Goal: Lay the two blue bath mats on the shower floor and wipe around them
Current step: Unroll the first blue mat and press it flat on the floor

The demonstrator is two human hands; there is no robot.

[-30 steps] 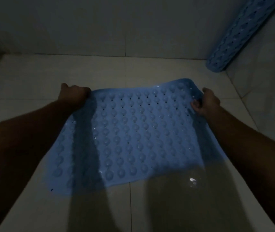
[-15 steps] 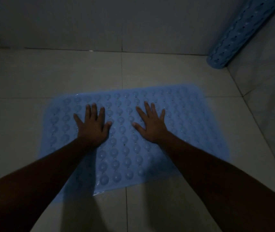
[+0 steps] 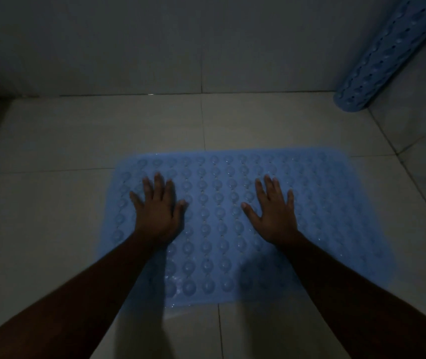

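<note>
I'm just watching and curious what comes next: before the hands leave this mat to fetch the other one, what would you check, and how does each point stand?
1. First mat lying flat on the floor tiles: ok, no lifted corner shows.
2. Left hand and right hand spread palm-down on it, holding nothing: ok.
3. Suction cups gripping the tile: cannot tell, the underside is hidden.
4. Second mat laid down: not ok, it leans rolled in the right corner.
5. Free floor for the second mat: ok, bare tile lies behind and left of the first.
6. A cloth ready for wiping: cannot tell, none in view.
</note>
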